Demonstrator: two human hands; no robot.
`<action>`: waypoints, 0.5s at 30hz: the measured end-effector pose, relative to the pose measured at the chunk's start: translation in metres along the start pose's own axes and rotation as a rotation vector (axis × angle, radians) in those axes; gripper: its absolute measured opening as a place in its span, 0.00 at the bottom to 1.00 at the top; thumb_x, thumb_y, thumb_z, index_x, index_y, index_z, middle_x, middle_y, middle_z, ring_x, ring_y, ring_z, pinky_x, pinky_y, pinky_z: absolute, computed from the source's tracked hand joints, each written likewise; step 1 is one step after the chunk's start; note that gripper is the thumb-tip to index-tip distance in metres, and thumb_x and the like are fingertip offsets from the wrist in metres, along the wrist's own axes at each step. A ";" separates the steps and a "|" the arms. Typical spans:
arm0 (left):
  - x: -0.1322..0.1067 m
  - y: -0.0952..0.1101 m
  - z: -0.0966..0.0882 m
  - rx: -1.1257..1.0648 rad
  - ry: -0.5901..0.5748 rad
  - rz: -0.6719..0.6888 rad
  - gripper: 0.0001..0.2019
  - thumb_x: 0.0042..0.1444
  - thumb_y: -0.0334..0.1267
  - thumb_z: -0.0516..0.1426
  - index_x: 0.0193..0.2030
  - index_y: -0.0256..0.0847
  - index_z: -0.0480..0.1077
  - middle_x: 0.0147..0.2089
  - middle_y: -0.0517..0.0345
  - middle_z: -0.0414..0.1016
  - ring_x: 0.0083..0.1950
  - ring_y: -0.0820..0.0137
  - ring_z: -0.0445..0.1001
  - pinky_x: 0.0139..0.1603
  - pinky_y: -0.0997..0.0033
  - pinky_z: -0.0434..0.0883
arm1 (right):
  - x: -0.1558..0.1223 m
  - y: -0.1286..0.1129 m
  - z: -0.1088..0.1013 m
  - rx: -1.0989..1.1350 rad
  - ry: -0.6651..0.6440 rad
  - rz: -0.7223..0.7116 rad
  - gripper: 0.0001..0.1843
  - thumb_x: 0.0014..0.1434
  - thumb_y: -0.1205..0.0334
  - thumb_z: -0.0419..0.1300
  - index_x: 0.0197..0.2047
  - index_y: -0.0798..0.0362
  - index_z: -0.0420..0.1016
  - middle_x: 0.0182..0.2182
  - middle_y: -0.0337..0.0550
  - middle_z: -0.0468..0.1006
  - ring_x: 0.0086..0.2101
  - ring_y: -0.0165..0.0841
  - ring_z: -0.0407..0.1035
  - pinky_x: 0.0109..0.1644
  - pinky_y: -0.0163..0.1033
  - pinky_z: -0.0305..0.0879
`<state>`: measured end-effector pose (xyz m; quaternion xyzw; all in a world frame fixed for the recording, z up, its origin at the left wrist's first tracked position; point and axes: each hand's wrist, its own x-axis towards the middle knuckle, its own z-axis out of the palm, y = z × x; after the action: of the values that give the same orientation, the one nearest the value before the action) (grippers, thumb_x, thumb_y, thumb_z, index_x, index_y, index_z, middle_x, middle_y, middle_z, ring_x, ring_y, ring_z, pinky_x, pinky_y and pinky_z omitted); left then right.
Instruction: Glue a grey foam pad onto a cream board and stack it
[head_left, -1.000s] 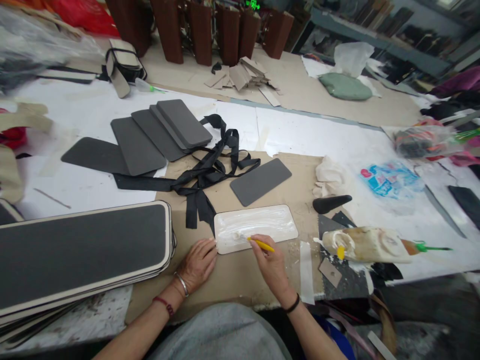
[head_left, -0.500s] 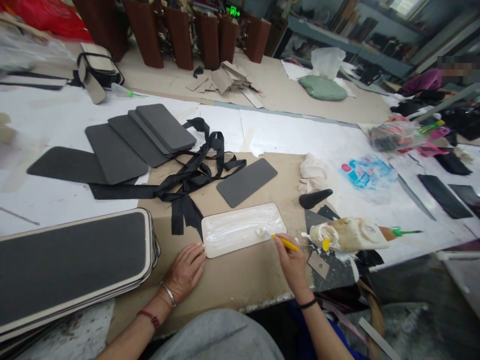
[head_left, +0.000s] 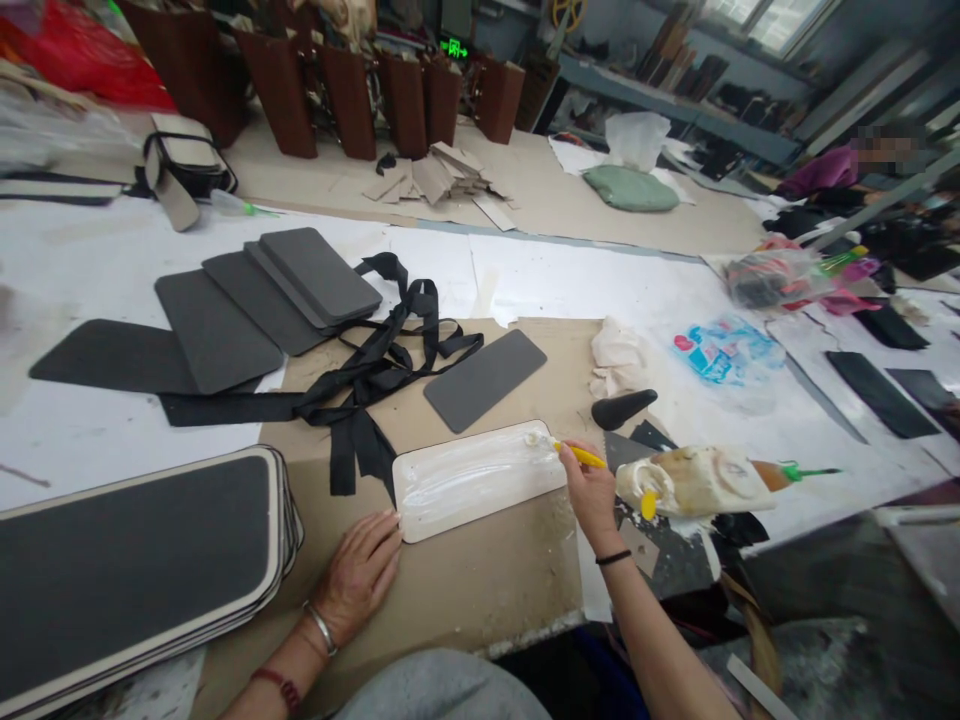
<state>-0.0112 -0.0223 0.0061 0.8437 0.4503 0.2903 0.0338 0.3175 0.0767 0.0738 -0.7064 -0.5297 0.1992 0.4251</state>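
Observation:
A rounded white panel (head_left: 480, 478) wet with glue lies on brown cardboard (head_left: 465, 575) in front of me. My left hand (head_left: 360, 570) rests flat on the cardboard, fingertips at the panel's near left corner, fingers stretched out. My right hand (head_left: 592, 490) is closed on a yellow-handled brush (head_left: 577, 455), whose tip touches the panel's far right corner. Just right of that hand a glue bottle (head_left: 701, 482) lies on its side.
Black straps (head_left: 375, 370) tangle beyond the panel, beside a single grey pad (head_left: 484, 378) and a fan of grey pads (head_left: 255, 300). Stacked large padded panels (head_left: 127, 560) sit at the near left. A black curved piece (head_left: 622, 407), white cloth (head_left: 619, 355) and plastic bags lie right.
My right hand has dragged the brush from the panel's near left to its far right corner. The left hand has stayed at the near left corner. My view shifted rightwards.

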 end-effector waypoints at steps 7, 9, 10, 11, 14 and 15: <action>0.009 0.005 -0.004 -0.051 0.006 -0.112 0.09 0.54 0.29 0.52 0.42 0.38 0.67 0.46 0.49 0.70 0.49 0.64 0.68 0.49 0.60 0.69 | 0.033 -0.019 -0.009 -0.277 0.058 -0.164 0.22 0.57 0.45 0.48 0.34 0.56 0.69 0.31 0.49 0.72 0.33 0.39 0.66 0.41 0.43 0.61; 0.013 0.008 -0.006 -0.068 0.015 -0.155 0.08 0.54 0.30 0.52 0.41 0.39 0.67 0.44 0.50 0.70 0.48 0.65 0.68 0.48 0.61 0.69 | 0.047 -0.036 0.006 -0.343 -0.027 -0.231 0.21 0.59 0.47 0.43 0.33 0.55 0.66 0.29 0.48 0.70 0.32 0.39 0.65 0.40 0.42 0.60; 0.016 0.009 -0.007 -0.074 0.026 -0.174 0.08 0.54 0.31 0.52 0.41 0.39 0.67 0.43 0.50 0.71 0.47 0.65 0.68 0.47 0.62 0.70 | 0.054 -0.045 0.017 -0.368 -0.105 -0.245 0.19 0.61 0.50 0.42 0.33 0.55 0.65 0.28 0.47 0.70 0.31 0.38 0.65 0.38 0.41 0.60; 0.018 0.011 -0.008 -0.075 0.039 -0.190 0.08 0.55 0.31 0.52 0.42 0.39 0.66 0.43 0.50 0.71 0.46 0.66 0.69 0.46 0.64 0.70 | 0.059 -0.054 0.030 -0.402 -0.206 -0.246 0.17 0.62 0.54 0.41 0.34 0.55 0.64 0.27 0.46 0.70 0.30 0.37 0.65 0.36 0.39 0.59; 0.023 0.016 -0.007 -0.062 0.075 -0.236 0.09 0.55 0.32 0.52 0.43 0.38 0.66 0.41 0.50 0.70 0.43 0.67 0.69 0.43 0.66 0.71 | 0.066 -0.076 0.076 -0.584 -0.517 -0.261 0.10 0.63 0.60 0.44 0.37 0.55 0.63 0.28 0.45 0.72 0.29 0.36 0.68 0.31 0.37 0.57; 0.025 0.018 -0.006 -0.055 0.083 -0.249 0.09 0.55 0.32 0.52 0.43 0.38 0.65 0.41 0.50 0.70 0.43 0.67 0.69 0.42 0.66 0.71 | 0.065 -0.081 0.090 -0.652 -0.576 -0.283 0.10 0.63 0.58 0.47 0.38 0.55 0.63 0.30 0.46 0.73 0.31 0.37 0.69 0.31 0.37 0.57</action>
<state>0.0092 -0.0147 0.0286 0.7672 0.5446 0.3306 0.0742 0.2276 0.1773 0.1002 -0.6398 -0.7527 0.1505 0.0389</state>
